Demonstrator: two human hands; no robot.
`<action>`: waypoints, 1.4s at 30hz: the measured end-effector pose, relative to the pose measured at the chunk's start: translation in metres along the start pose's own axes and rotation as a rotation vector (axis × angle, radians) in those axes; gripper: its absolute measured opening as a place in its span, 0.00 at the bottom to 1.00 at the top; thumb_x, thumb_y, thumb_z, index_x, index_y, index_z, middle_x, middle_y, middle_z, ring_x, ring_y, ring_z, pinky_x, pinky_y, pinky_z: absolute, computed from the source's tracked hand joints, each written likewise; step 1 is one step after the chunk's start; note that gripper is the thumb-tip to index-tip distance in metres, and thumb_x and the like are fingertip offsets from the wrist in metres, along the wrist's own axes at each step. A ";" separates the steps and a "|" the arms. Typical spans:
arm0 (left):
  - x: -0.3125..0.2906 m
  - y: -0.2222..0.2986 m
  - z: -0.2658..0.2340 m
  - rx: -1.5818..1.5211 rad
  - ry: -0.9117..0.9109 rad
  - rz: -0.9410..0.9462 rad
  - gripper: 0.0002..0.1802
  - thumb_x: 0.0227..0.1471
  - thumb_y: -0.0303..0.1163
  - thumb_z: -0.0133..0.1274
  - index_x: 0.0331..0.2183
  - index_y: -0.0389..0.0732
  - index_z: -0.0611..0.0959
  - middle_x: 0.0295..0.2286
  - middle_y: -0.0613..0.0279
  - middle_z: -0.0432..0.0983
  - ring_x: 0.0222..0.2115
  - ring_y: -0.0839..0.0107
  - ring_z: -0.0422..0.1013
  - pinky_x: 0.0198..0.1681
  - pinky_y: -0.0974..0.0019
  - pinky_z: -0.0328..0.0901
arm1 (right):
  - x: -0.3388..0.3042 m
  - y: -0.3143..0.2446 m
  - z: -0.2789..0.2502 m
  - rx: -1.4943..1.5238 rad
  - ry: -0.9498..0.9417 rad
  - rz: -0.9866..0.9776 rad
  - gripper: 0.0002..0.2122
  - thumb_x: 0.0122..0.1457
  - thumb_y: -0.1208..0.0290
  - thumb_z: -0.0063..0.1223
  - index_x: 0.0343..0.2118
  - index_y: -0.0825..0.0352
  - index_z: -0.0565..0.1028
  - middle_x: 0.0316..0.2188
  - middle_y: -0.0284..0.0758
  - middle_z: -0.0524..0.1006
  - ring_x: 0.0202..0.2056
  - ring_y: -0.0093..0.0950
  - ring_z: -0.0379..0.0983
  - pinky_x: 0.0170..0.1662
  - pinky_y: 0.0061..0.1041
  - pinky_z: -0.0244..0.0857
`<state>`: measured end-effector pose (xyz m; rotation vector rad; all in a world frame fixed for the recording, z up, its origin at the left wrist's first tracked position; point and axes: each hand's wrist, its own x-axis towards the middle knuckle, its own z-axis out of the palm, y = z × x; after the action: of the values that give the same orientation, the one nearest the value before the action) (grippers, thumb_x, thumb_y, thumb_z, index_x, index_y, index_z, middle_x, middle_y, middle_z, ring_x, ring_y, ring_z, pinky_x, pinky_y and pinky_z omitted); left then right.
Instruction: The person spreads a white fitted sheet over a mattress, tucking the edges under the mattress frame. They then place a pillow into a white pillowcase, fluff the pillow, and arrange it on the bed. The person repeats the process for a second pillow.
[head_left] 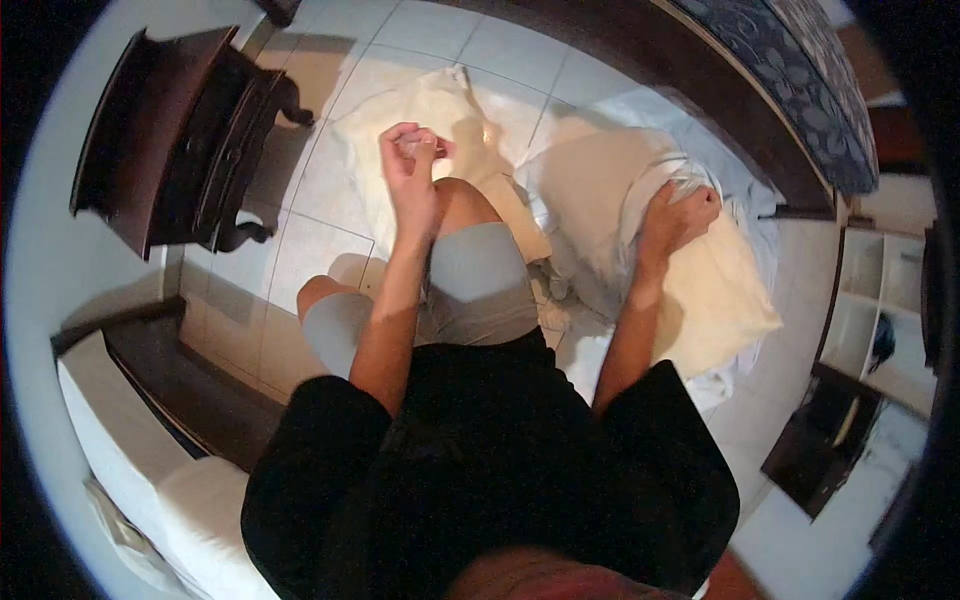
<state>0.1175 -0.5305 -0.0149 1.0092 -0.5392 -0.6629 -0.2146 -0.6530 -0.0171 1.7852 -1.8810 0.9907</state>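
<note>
My right hand (682, 215) grips the bunched edge of a pale grey-white pillowcase (590, 180). The cloth covers the far part of a pale yellow pillow (715, 300), whose near end is bare. Raised above a second yellow pillow (480, 150), my left hand (412, 165) has its fingers curled in and the thumb bent against them. Whatever it may hold is too small or hidden to make out. This second pillow lies on the floor just beyond my knee.
Light blue-grey sheeting (745, 190) spreads under and behind the pillow on the right. A dark wooden bed frame (760, 110) carries a patterned mattress (790, 80). On the left stands a dark wooden nightstand (165, 140); white shelves (860, 275) are at the right.
</note>
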 end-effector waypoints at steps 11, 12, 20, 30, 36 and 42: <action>-0.106 -0.230 -0.268 1.046 0.100 -0.929 0.59 0.45 0.71 0.61 0.52 0.19 0.77 0.52 0.24 0.73 0.58 0.43 0.70 0.58 0.53 0.66 | -0.246 -0.139 0.183 0.364 -1.356 -0.125 0.37 0.56 0.63 0.69 0.64 0.75 0.64 0.55 0.54 0.74 0.57 0.55 0.68 0.63 0.45 0.60; -0.101 -0.223 -0.253 0.922 0.197 -0.818 0.58 0.44 0.70 0.62 0.52 0.19 0.77 0.51 0.25 0.75 0.57 0.44 0.72 0.58 0.54 0.67 | -0.237 -0.152 0.195 0.513 -1.297 -0.070 0.34 0.57 0.62 0.68 0.61 0.76 0.66 0.51 0.53 0.76 0.53 0.51 0.71 0.59 0.43 0.63; -0.025 -0.012 -0.183 0.483 0.464 -0.334 0.34 0.53 0.47 0.66 0.52 0.29 0.81 0.49 0.49 0.78 0.47 0.61 0.73 0.53 0.55 0.67 | -0.127 -0.228 0.150 1.199 -1.107 0.136 0.21 0.61 0.60 0.65 0.46 0.75 0.78 0.36 0.46 0.81 0.37 0.31 0.79 0.42 0.32 0.72; -0.013 -0.076 -0.286 0.903 0.339 -0.117 0.23 0.60 0.37 0.59 0.52 0.33 0.77 0.44 0.48 0.79 0.44 0.62 0.77 0.47 0.61 0.71 | -0.046 0.009 0.044 -0.145 -0.674 -0.508 0.39 0.47 0.44 0.69 0.59 0.63 0.73 0.65 0.43 0.66 0.69 0.42 0.55 0.64 0.75 0.40; 0.032 -0.050 -0.104 0.524 -0.480 -0.395 0.21 0.64 0.44 0.54 0.51 0.39 0.80 0.44 0.60 0.80 0.44 0.70 0.76 0.49 0.64 0.68 | -0.010 0.080 -0.055 -0.206 -0.506 -0.093 0.39 0.48 0.44 0.68 0.61 0.62 0.72 0.66 0.43 0.65 0.70 0.42 0.54 0.65 0.74 0.38; 0.025 0.008 0.108 0.868 -1.390 -0.080 0.36 0.55 0.57 0.62 0.51 0.34 0.80 0.47 0.46 0.80 0.50 0.56 0.76 0.53 0.57 0.70 | -0.022 0.146 -0.080 -0.218 -0.399 0.299 0.37 0.52 0.46 0.64 0.57 0.72 0.74 0.57 0.49 0.73 0.60 0.46 0.67 0.63 0.61 0.53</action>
<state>0.0625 -0.6090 0.0416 1.2444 -2.1411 -1.2121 -0.3690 -0.5883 -0.0123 1.6958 -2.4475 0.5104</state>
